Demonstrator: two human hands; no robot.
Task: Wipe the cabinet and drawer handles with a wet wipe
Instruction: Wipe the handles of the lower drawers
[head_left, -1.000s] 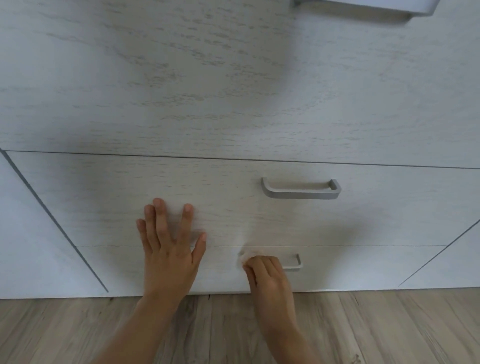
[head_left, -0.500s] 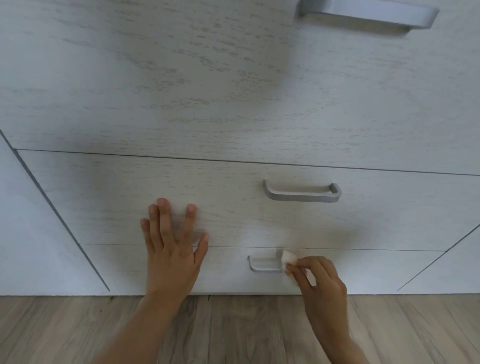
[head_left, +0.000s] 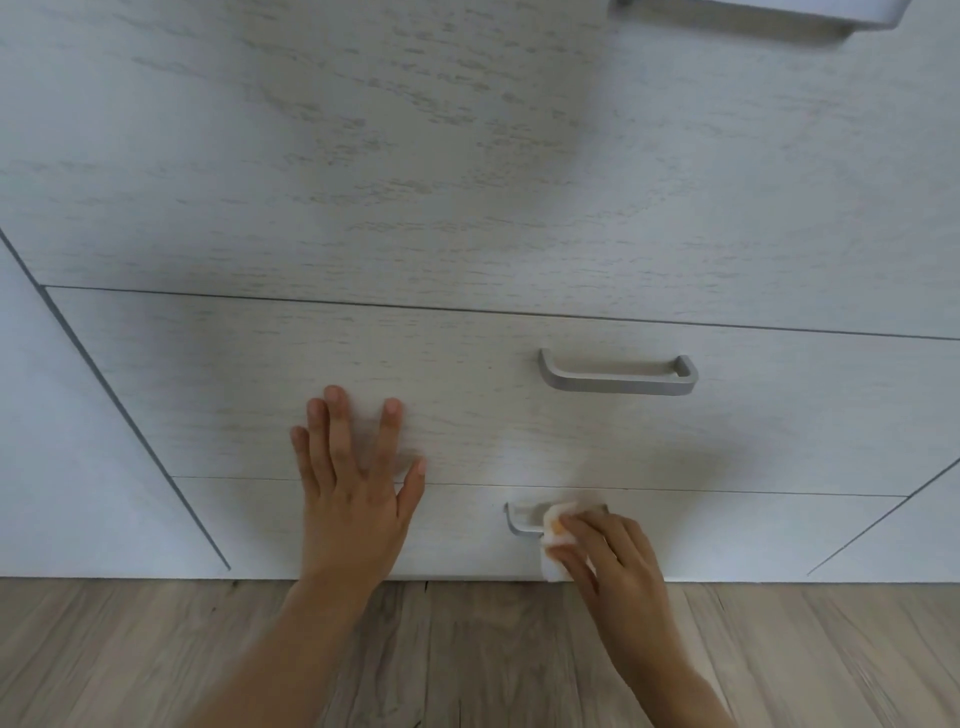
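Here the left hand (head_left: 353, 488) lies flat against the cabinet, fingers straight and spread, thumb out to the side. Its fingertips press on the middle drawer front (head_left: 234, 389), while the palm crosses the thin seam down onto the bottom drawer front (head_left: 260, 525). It grasps nothing.

The right hand (head_left: 613, 556) is curled round a white wet wipe (head_left: 556, 566), bunched between thumb and fingers. The wipe is pressed to the bottom drawer handle (head_left: 522, 529), about midway along its bar. A loose corner of the wipe hangs below the fingers, close to the bottom edge of the drawer. The handle's left end and part of its bar show bare to the left of the wipe; the right part is hidden behind the wipe and the hand.

That handle is a slim grey metal bar with its long axis level, running left to right across the drawer front, its ends bent back to the wood. The middle drawer handle (head_left: 618, 374) above has the same shape and runs the same way, with neither hand on it. A third handle (head_left: 758, 13) is cut off by the top edge of the view, on the tall upper front (head_left: 363, 156).

Both forearms reach up from the lower edge, over a wood-plank floor (head_left: 467, 660) that meets the foot of the cabinet.
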